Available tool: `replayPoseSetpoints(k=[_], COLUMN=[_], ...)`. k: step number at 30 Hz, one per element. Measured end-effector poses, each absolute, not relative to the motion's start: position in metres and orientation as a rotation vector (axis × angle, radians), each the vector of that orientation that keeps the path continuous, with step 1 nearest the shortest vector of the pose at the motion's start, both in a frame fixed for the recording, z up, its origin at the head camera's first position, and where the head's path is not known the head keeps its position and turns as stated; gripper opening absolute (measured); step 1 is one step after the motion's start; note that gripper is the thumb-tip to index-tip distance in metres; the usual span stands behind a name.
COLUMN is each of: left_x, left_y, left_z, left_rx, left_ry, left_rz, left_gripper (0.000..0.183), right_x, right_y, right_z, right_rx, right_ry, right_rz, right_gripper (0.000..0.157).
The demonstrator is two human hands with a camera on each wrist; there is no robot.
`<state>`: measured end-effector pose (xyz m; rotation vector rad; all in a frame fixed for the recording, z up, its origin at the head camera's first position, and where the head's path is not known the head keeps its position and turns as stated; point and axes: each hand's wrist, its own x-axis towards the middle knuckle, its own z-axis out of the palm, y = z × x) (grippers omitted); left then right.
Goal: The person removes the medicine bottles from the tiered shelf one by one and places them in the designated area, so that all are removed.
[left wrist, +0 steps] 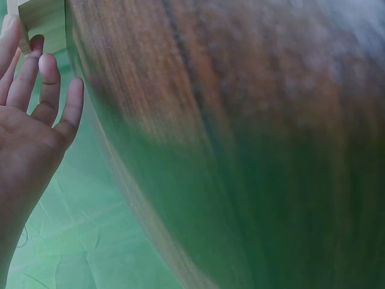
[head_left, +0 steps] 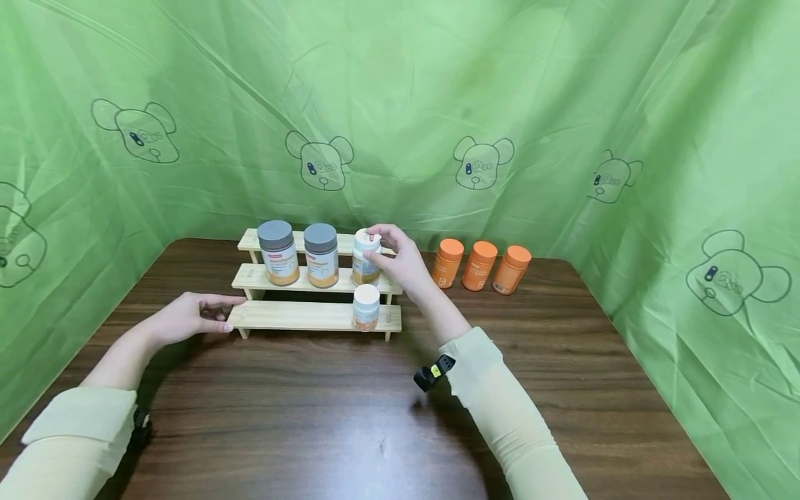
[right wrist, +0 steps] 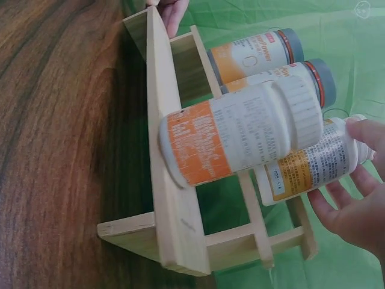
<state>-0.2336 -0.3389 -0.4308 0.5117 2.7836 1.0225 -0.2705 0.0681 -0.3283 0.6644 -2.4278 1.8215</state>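
Observation:
My right hand [head_left: 403, 262] grips a white bottle [head_left: 365, 260] by its cap and upper side, thumb and fingers on either side. This bottle [right wrist: 310, 162] stands upright at the right end of the middle step of a three-step wooden display rack [head_left: 294, 316]. My left hand [head_left: 181, 318] holds the left end of the bottom step between thumb and forefinger; its other fingers [left wrist: 49, 90] stay loosely extended. A second white bottle [head_left: 366, 307] stands on the bottom step, near its right end. Two grey-capped jars [head_left: 278, 253] stand left of the gripped bottle on the middle step.
Three orange bottles [head_left: 480, 266] stand in a row on the dark wooden table [head_left: 350, 410], right of the rack. A green curtain [head_left: 400, 83] with bear-head outlines hangs behind and along both sides of the table.

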Motion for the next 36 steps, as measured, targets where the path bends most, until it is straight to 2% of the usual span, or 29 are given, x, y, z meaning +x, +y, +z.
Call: replayPoseSetpoints(k=[10,36], left_x=[-0.234,-0.233], left_y=[-0.337,-0.338], left_z=[-0.431,-0.429], left_rx=[0.503,0.457], left_ry=[2.774,2.761], left_rz=[1.039,1.059], left_gripper=[0.06,0.061], right_x=[-0.286,-0.275], right_y=[0.083,0.15], right_z=[-0.338,-0.314], right_rx=[0.684,0.605], right_ry=[-2.335,-2.359], right_rz=[1.91,1.807], right_gripper=[0.039,0.04])
